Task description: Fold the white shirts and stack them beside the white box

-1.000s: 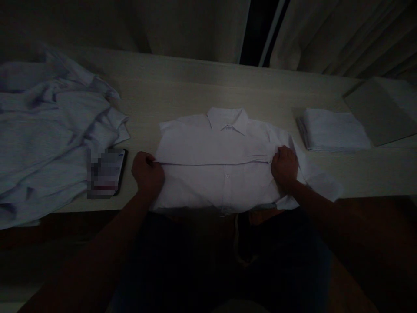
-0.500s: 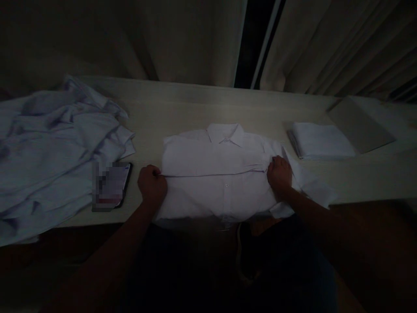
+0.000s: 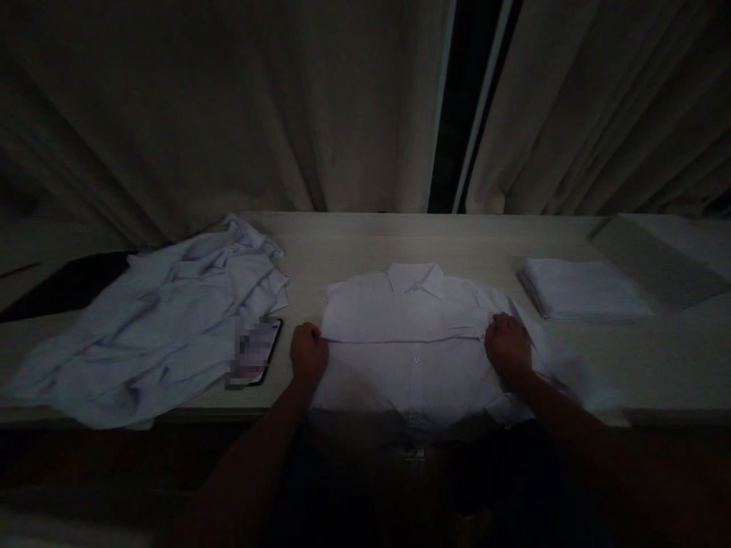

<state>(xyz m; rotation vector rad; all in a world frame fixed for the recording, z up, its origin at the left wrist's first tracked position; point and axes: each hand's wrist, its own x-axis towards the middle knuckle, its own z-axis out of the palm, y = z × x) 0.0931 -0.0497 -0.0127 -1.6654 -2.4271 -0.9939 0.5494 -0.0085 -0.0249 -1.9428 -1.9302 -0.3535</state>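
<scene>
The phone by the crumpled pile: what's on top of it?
The edge of the crumpled shirts overlaps the phone on its left side; how far the phone runs under them is hidden. Its screen is blurred.

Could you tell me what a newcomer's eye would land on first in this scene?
Probably the white collared shirt lying face up at the middle of the pale wooden table, pinched at its side edges by the left hand and right hand. A rumpled heap of pale shirts sprawls at left, a neat folded white stack at right.
</scene>
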